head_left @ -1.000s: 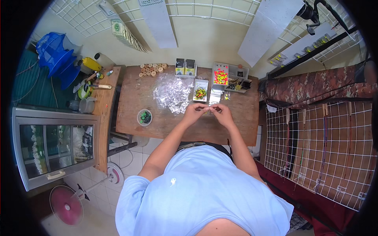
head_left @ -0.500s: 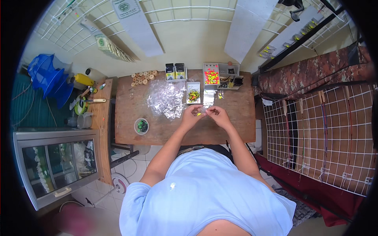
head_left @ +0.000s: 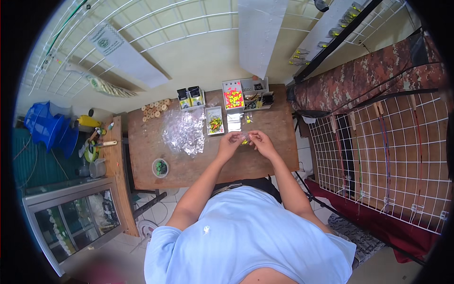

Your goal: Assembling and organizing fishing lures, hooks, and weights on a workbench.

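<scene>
Over the near part of the wooden table (head_left: 227,163), my two hands meet at a small clear plastic bag (head_left: 245,137) with a bright yellow bit in it. My left hand (head_left: 229,144) pinches the bag's left side. The other side is pinched by my right hand (head_left: 262,143). Just beyond my hands lie a stack of silvery packets (head_left: 234,123) and a small yellow piece (head_left: 248,117). A white tray (head_left: 208,128) holds small yellow, green and red pieces, too small to name. Left of it spreads a pile of clear plastic bags (head_left: 182,132).
A grey box (head_left: 225,105) of pink and yellow pieces stands at the back, beside a compartment tray (head_left: 266,102). Further left are black-topped packets (head_left: 190,97), wooden spools (head_left: 153,111) and a round tub (head_left: 161,168) with dark green pieces. A wire rack (head_left: 378,156) stands at right.
The view has turned, so the table and its things sit further left and lower. Both hands remain together at the small bag, with their fingers slightly shifted.
</scene>
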`<action>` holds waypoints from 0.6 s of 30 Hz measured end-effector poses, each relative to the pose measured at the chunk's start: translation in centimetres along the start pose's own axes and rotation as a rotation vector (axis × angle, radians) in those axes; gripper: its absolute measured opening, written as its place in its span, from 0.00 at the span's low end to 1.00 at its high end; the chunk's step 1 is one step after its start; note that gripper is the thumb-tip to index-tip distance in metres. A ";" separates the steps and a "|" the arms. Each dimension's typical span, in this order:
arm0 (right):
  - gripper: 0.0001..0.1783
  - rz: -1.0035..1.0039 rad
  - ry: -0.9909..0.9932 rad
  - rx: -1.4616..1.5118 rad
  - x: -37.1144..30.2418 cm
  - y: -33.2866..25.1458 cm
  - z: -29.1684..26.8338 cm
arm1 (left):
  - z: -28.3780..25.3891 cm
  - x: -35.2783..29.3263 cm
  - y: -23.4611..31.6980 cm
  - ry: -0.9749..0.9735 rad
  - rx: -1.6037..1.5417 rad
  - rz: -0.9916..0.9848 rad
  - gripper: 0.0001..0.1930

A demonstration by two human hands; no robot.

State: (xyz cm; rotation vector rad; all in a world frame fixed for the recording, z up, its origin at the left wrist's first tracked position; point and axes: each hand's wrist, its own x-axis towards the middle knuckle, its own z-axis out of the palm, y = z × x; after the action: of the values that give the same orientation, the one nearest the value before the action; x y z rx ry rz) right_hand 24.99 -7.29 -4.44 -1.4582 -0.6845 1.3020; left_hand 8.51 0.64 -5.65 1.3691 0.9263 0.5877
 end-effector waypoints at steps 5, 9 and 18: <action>0.12 0.099 -0.064 -0.071 1.8 2.0 -3.2 | 2.7 2.6 -1.3 -0.018 -0.049 -0.119 0.20; 0.11 -0.013 0.079 -0.172 5.7 5.5 -6.1 | 5.2 4.4 -1.3 0.045 -0.065 -0.141 0.26; 0.11 -0.087 0.202 -0.493 12.0 5.2 -7.9 | 7.5 7.7 -4.7 0.076 -0.100 -0.174 0.25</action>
State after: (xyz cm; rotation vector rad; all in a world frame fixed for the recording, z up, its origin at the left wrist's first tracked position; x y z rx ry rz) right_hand 34.39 -0.61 -14.43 -1.9007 -0.9651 0.9369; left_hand 18.08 2.07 -12.27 1.1701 1.0515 0.5486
